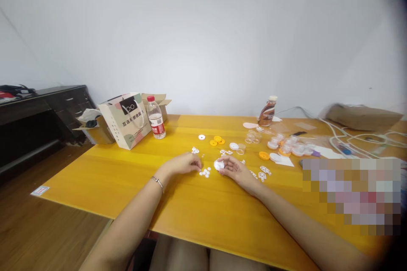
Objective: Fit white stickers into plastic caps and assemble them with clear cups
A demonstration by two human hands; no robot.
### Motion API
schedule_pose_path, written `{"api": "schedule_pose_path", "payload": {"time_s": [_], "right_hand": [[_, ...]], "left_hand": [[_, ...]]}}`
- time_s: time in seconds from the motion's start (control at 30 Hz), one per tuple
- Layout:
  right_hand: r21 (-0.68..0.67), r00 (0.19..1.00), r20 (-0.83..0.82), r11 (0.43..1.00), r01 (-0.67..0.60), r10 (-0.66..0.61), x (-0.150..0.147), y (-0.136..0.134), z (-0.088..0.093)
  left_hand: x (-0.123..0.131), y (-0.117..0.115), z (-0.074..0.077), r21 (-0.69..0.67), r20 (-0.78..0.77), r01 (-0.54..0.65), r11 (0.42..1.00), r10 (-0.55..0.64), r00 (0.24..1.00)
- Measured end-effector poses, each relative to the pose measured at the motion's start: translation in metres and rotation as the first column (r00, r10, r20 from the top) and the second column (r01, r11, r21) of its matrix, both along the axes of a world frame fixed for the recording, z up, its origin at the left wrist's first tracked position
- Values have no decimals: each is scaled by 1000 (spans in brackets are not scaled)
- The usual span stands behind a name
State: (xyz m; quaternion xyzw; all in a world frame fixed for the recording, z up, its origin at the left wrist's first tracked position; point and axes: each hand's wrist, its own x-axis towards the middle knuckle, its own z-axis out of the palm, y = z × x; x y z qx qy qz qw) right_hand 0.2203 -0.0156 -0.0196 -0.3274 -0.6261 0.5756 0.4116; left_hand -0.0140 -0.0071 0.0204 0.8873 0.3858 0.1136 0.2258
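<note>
My right hand (pixel 233 169) holds a round white part (pixel 218 165) between thumb and fingers, above the yellow-brown table (pixel 178 203). To its left, my left hand (pixel 190 163) is low over the table with its fingers pressed together; whatever they pinch is too small to make out. Several small white discs (pixel 205 172) lie between the two hands, just beside the left fingertips. Small white pieces (pixel 195 150) sit behind my left hand. Beyond my right hand are white cut-out pieces (pixel 226 152), and more of them (pixel 262 175) lie to its right.
Yellow rings (pixel 217 140), a white disc (pixel 201 137) and clear rings (pixel 252 136) lie farther back. A water bottle (pixel 156 118) and paper bag (pixel 125 120) stand at left. A brown bottle (pixel 267 111), assembled round cases (pixel 297 146) and white cables (pixel 337 135) are at right.
</note>
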Motion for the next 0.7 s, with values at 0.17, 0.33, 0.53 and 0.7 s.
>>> {"api": "schedule_pose_path", "payload": {"time_s": [0.17, 0.33, 0.53, 0.7], "right_hand": [[0, 1000, -2, 1000, -16, 16, 1, 3, -3], [-6, 999, -1, 999, -44, 44, 2, 4, -3], [14, 1000, -18, 1000, -12, 13, 1, -4, 8], [18, 1000, -12, 1000, -15, 15, 0, -7, 10]], "left_hand": [[4, -4, 3, 68, -18, 34, 997, -33, 999], [9, -6, -1, 243, -89, 7, 970, 15, 996], [13, -6, -4, 374, -106, -40, 926, 86, 991], [14, -5, -7, 226, 154, -174, 958, 142, 978]]}}
